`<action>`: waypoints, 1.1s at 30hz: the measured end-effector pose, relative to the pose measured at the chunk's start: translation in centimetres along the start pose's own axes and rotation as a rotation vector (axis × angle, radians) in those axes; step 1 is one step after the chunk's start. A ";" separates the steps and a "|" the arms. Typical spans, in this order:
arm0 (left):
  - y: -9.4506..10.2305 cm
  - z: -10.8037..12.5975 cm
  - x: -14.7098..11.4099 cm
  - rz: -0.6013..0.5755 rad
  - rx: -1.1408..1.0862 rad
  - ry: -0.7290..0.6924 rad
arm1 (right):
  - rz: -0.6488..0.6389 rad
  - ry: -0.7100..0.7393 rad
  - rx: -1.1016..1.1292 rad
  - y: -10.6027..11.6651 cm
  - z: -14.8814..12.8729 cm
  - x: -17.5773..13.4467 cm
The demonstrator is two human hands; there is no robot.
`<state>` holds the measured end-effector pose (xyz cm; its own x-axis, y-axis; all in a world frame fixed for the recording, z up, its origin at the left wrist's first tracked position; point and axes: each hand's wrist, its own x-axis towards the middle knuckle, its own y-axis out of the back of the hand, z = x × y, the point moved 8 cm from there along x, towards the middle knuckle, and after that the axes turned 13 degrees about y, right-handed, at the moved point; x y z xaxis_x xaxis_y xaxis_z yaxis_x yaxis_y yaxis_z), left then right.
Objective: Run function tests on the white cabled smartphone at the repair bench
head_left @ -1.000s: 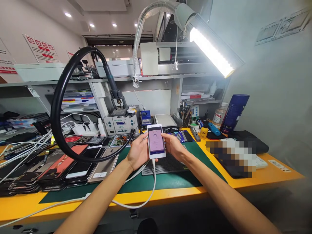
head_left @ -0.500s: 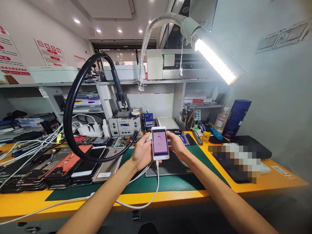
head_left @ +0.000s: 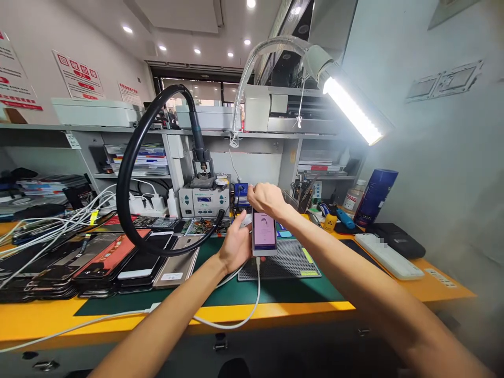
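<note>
A white smartphone [head_left: 265, 231] stands tilted up over the mat, its screen lit pale pink with a dark band along the bottom. My left hand [head_left: 236, 245] grips it from the left side, thumb up along the edge. A white charging cable [head_left: 259, 283] runs from the phone's lower end and loops down past the table edge. My right hand [head_left: 268, 199] is closed like a fist at the phone's top edge and covers its upper part. What the right fingers hold, if anything, is hidden; contact with the phone cannot be told.
Below lie a black perforated pad [head_left: 283, 262] and a green mat [head_left: 220, 300]. Stacked phones [head_left: 173, 262] fill the left. A hot-air station [head_left: 205, 202] with a thick black hose [head_left: 124, 173] stands behind. A lit lamp [head_left: 352, 110] hangs above. Bottles [head_left: 329, 223] and a white case [head_left: 388, 256] sit right.
My right hand has left the phone's right edge, moved up and left over its top, and curled closed. My left hand keeps its hold. The view has shifted slightly.
</note>
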<state>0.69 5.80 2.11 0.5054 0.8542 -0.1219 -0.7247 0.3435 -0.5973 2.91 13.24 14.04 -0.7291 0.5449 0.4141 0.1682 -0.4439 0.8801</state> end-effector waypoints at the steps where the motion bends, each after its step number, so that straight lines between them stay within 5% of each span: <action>1: -0.1 0.0 0.0 -0.001 0.000 0.001 | -0.006 0.014 -0.014 -0.1 -0.2 0.1; 33: -0.2 0.6 -0.4 0.034 -0.109 0.003 | -0.011 0.031 0.026 0.9 -1.9 -0.1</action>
<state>0.35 5.59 2.70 0.4833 0.8632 -0.1460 -0.6860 0.2698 -0.6758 1.88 11.46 14.38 -0.7509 0.5271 0.3978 0.1770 -0.4197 0.8902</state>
